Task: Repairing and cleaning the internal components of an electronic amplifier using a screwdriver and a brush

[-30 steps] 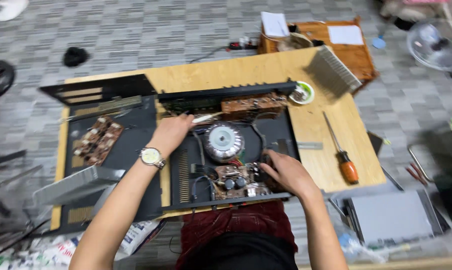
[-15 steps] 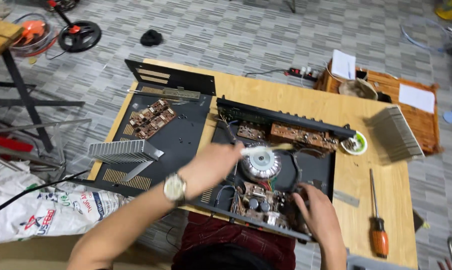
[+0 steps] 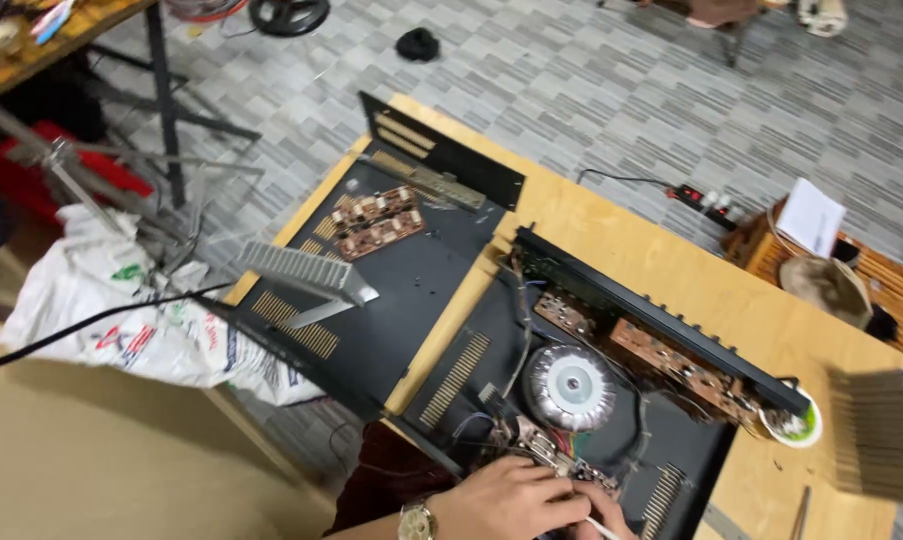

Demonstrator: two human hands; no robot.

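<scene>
Amp chassis (image 3: pixel 582 400) on bench (image 3: pixel 672 280): left hand (image 3: pixel 507 500) has come back off toroid (image 3: pixel 570 387), both grips now pinching wires at front board w/ right hand (image 3: pixel 602 515).

floor (image 3: pixel 612 70): grey, a checked weave of striped squares, from 10 to 2 o'clock
table (image 3: pixel 692 290): pale yellow wood
chassis (image 3: pixel 492 340): black, with rows of light slots
cover panel (image 3: pixel 412 280): black, at 9 o'clock of the chassis
circuit boards (image 3: pixel 377 220): reddish brown
transformer (image 3: pixel 570 386): silver ring, white centre
cup (image 3: pixel 797 425): green rim, at 3 o'clock of the transformer
bag (image 3: pixel 122 310): white with red, green and blue print
left hand (image 3: pixel 507 500): wore a gold-toned watch (image 3: pixel 417 522) with a pale dial
</scene>
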